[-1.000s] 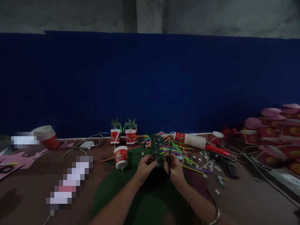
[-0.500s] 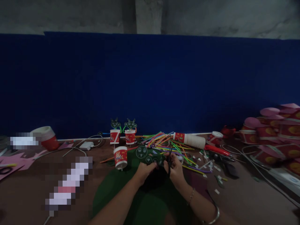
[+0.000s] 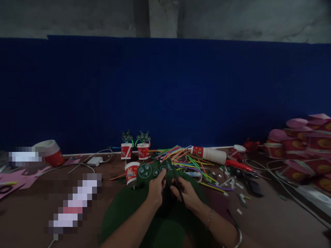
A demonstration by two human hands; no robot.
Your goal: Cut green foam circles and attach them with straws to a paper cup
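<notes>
Pinched in my left hand [image 3: 157, 187] is a dark green paper [image 3: 145, 170] with a face, small circles and leaf-like shapes drawn in light lines. Just to its right, my right hand [image 3: 186, 193] is closed round dark scissors [image 3: 179, 186], whose blades point up near the paper's right end. Whether the blades touch the paper is too dark to tell. Below both hands lies a large dark green sheet [image 3: 124, 213]. Left of the drawn face, a red paper cup [image 3: 132, 173] stands upside down or tilted. Behind it are two red cups [image 3: 126, 151] with green animal faces.
Colourful sticks [image 3: 178, 155] lie in a heap behind my hands, beside a lying cup stack [image 3: 208, 154]. Paper scraps, a red tool [image 3: 240, 165] and cables are on the right. Pink-topped red cups [image 3: 297, 144] pile up far right; another cup stack [image 3: 51, 152] stands left.
The drawn paper has shifted left and turned, with its right end now raised. My left hand has turned more upright, and my right hand with the scissors has moved slightly left and down.
</notes>
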